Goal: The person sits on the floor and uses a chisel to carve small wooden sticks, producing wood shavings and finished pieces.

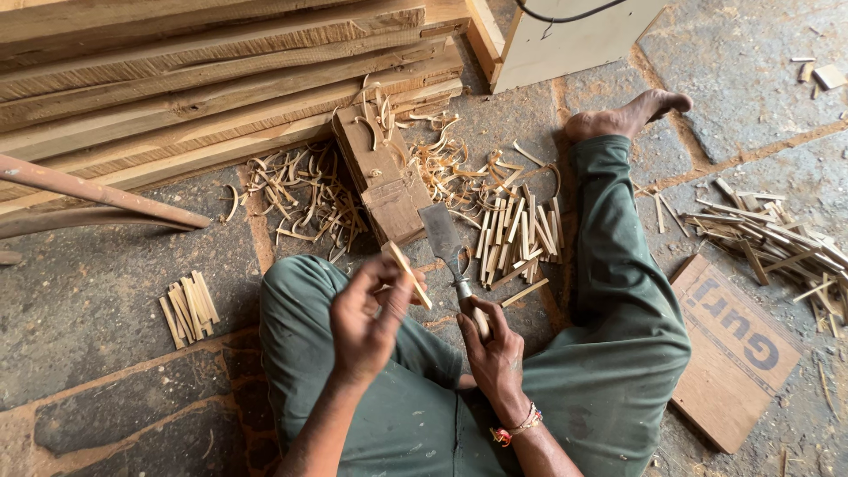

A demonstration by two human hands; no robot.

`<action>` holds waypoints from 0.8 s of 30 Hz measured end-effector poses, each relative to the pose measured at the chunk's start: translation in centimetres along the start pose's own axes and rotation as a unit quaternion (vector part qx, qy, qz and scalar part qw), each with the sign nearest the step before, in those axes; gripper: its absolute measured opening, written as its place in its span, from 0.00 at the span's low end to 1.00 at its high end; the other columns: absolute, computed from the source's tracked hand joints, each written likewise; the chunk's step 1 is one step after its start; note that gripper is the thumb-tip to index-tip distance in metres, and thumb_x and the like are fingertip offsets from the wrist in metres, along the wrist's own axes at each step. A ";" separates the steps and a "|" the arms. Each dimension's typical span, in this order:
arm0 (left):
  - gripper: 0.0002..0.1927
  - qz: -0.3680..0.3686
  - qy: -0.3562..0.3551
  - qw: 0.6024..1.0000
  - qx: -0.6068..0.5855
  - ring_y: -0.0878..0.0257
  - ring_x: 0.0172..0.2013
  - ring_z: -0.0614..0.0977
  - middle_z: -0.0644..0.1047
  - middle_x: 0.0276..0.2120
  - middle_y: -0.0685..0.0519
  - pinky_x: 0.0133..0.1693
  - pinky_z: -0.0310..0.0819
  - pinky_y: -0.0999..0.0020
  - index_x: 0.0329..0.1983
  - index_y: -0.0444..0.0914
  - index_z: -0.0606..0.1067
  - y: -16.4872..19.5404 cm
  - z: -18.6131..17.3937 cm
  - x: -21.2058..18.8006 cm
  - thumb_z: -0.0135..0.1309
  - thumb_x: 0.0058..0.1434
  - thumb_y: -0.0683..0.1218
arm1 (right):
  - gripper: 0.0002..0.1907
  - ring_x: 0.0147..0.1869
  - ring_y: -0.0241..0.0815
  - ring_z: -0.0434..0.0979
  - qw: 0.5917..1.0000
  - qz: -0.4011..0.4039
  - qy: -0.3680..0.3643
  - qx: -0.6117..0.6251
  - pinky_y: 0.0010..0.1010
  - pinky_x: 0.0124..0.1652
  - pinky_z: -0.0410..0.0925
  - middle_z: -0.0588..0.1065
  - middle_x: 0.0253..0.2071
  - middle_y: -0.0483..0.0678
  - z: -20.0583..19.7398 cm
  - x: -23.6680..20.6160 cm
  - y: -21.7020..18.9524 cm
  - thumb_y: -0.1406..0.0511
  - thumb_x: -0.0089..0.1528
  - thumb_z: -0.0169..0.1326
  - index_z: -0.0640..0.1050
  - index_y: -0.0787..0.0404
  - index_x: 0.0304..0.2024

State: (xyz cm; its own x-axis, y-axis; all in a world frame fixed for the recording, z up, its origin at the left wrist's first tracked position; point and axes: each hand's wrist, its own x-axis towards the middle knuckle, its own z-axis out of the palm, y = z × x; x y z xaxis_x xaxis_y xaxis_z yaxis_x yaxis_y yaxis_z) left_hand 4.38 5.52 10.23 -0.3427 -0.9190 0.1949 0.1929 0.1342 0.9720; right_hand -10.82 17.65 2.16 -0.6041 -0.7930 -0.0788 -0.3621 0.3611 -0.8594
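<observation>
Green trousers cover the crossed legs of a person seated on a stone floor (106, 300), seen from above. The left hand (367, 322) is closed around a thin pale stick (408, 274), pinched between thumb and fingers and tilted up away from the body. Just beside it, the right hand (495, 349), a beaded band at its wrist, is wrapped tight around the handle of a chisel (446, 243) whose broad flat blade points away, its tip close to the near end of a block (382, 172). The stick and the blade stand near each other, apart. The scarred block lies flat on the floor ahead of the knees, with curled shavings (300, 190) heaped on it and to both sides. Right of the block, a bundle of cut sticks (521, 234) lies by the right leg; a smaller bundle (188, 307) sits left of the left knee. A flat board (729, 353) rests at the floor's right edge, with more loose sticks (777, 238) beyond it. Rough planks (203, 79) are stacked along the far left edge.
</observation>
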 end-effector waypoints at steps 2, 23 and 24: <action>0.11 -0.076 0.007 0.991 -0.108 0.60 0.37 0.87 0.83 0.38 0.45 0.39 0.89 0.61 0.51 0.34 0.76 0.1 -0.7 0.4 0.54 0.70 0.45 | 0.17 0.23 0.33 0.79 1.000 0.011 -0.007 -0.003 0.30 0.23 0.68 0.80 0.22 0.50 0.0 0.0 0.0 0.61 0.63 0.60 0.78 0.56 0.54; 0.12 -0.213 0.352 0.865 0.287 0.63 0.25 0.85 0.83 0.30 0.46 0.21 0.77 0.71 0.48 0.32 0.80 -6.1 -26.4 -0.9 0.60 0.64 0.44 | 0.18 0.23 0.30 0.67 1.000 -0.011 0.012 -0.012 0.26 0.22 0.60 0.77 0.24 0.49 0.7 0.1 1.5 0.62 0.64 0.63 0.79 0.57 0.56; 0.11 -0.229 0.372 0.831 0.346 0.62 0.25 0.84 0.82 0.29 0.47 0.20 0.77 0.71 0.46 0.32 0.81 -6.6 -28.2 -1.4 0.61 0.63 0.43 | 0.19 0.22 0.31 0.70 0.999 -0.001 0.001 -0.035 0.28 0.22 0.61 0.78 0.23 0.49 0.6 0.2 1.5 0.61 0.64 0.62 0.78 0.56 0.56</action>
State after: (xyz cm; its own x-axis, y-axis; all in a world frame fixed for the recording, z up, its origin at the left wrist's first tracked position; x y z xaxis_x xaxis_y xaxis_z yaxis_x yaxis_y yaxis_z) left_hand 29.47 -4.51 -0.19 0.4776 -0.8727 -0.1019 -0.4631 -0.3486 0.8149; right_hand -11.09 17.77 0.56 -0.6051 -0.7926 -0.0753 -0.4117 0.3925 -0.8225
